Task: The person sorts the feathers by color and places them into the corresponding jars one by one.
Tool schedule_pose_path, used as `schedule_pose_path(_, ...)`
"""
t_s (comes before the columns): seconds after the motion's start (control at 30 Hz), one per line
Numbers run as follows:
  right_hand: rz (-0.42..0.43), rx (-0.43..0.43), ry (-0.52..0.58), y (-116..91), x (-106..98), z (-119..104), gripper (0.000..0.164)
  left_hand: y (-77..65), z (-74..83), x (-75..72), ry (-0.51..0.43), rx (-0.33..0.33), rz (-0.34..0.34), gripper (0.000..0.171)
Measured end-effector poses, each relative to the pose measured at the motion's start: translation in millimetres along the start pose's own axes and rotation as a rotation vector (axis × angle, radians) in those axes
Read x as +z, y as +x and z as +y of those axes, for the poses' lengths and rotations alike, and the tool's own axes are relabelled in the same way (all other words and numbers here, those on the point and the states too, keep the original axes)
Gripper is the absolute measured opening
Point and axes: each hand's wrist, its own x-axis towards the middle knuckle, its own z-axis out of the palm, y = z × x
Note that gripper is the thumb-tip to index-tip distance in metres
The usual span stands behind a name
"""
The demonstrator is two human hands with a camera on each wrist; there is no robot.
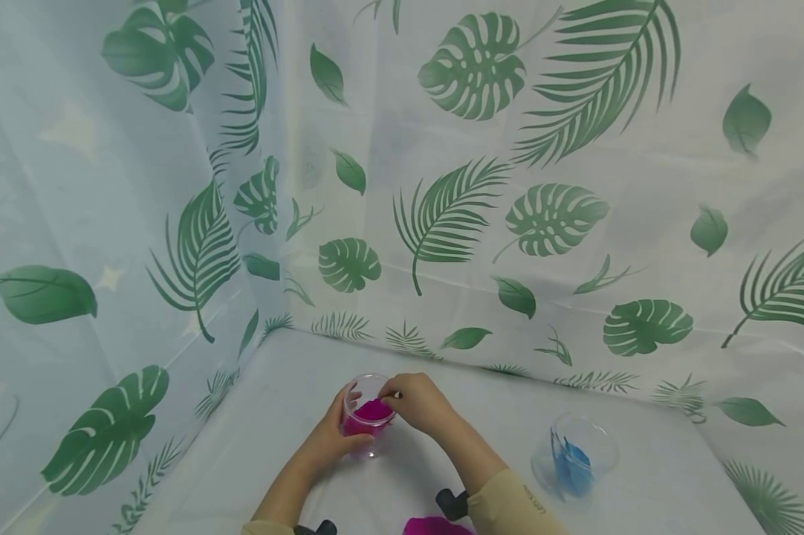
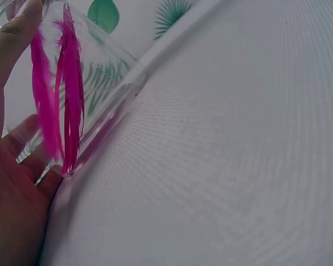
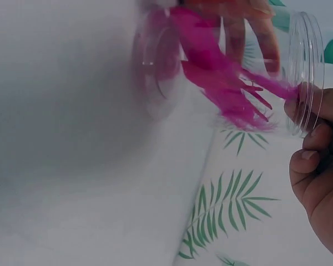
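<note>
My left hand (image 1: 338, 432) grips a clear plastic jar (image 1: 371, 450) that stands upright on the white surface, thumb on the near side and fingers around the far side. Magenta feathers (image 1: 374, 410) stand inside it, seen through the wall as long strands (image 2: 71, 100) in the left wrist view. Over the open mouth is my right hand (image 1: 420, 403), its thumb and forefinger pinching the tip of a magenta feather (image 3: 277, 87). In the right wrist view, those fingertips are right at the jar's threaded rim (image 3: 306, 66).
To the right, a second clear jar (image 1: 599, 446) holds blue feathers (image 1: 573, 468). More magenta material (image 1: 435, 527) lies at the bottom edge of the head view. A leaf-printed sheet (image 1: 402, 312) walls the white tabletop (image 1: 469, 423) at the back and left.
</note>
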Motion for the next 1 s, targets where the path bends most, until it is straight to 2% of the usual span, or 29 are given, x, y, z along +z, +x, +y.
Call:
schedule_pose_path(0.23,-0.014,0.020,0.011,-3.8,-2.0,3.6,0.014,-2.3,2.6,0.4,0.000,0.006,-0.001,0.104)
schedule_pose_path(0.6,0.094,0.033,0.035,-21.1,-26.1,16.4,0.018,-0.5,3.7,1.8,0.025,-0.031,0.027,0.108)
schedule_pose_path(0.77,0.168,0.048,0.061,-41.6,-45.0,28.6,0.017,-0.1,2.9,2.8,0.019,-0.026,0.025,0.108)
schedule_pose_path(1.0,0.262,0.057,0.074,-82.6,-70.0,48.1,0.017,-2.0,3.1,2.2,0.024,-0.024,0.029,0.108)
